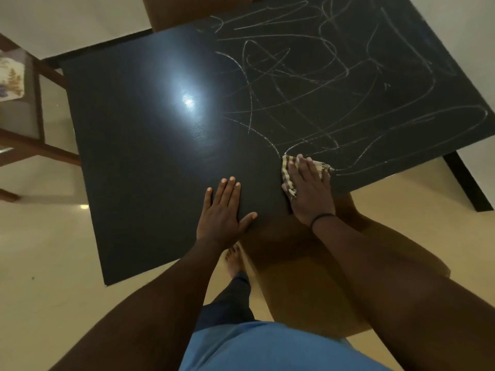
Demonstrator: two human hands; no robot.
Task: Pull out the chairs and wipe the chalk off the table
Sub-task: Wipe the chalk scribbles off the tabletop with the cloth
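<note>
A black table [139, 156] fills the middle of the view. White chalk scribbles [334, 84] cover its right half, while the left half is bare and shiny. My right hand [310, 188] lies flat with straight fingers on a striped cloth [288, 175], pressing it onto the table near the front edge at the lower end of the scribbles. My left hand [225, 210] rests flat on the table's front edge, fingers spread. A brown wooden chair [302, 277] stands below my right arm, by the table's near side.
Another wooden chair [32, 124] with a floral cushion stands off the table's left side. A third chair back [195, 12] shows at the far edge. A dark table leg [468, 183] stands at right. My bare foot [234, 259] is on the pale tiled floor.
</note>
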